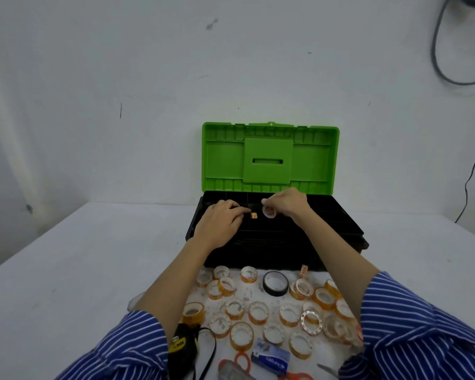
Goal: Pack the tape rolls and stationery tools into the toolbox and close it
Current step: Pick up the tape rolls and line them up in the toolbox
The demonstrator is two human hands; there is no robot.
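Near edge: I note orange-handled scissors (242, 362), a blue box (272, 357) and a yellow-black tape measure (180, 342) lying at the bottom of the head view, between my striped sleeves (422, 325)
Loose tape rolls: many small clear rolls (258, 312) scattered on the white table (80, 270) in front of the toolbox; one black tape roll (275, 283) among them, near the box's front wall
Toolbox: black toolbox (280, 242) stands open past the rolls; its top tray is divided into compartments; too dark for me to read the contents
Left hand: left hand (220, 220) over the left part of the tray, palm down; fingers curled, pinching a small orange-yellow roll (254, 215) at the fingertips, over the tray's middle
Right hand: right hand (285, 204) over the tray's centre; thumb and fingers grasp a clear tape roll (269, 211), held on edge just beside the small roll
Lid: green lid (269, 157) upright at the back; leaning toward the white wall (148, 78)
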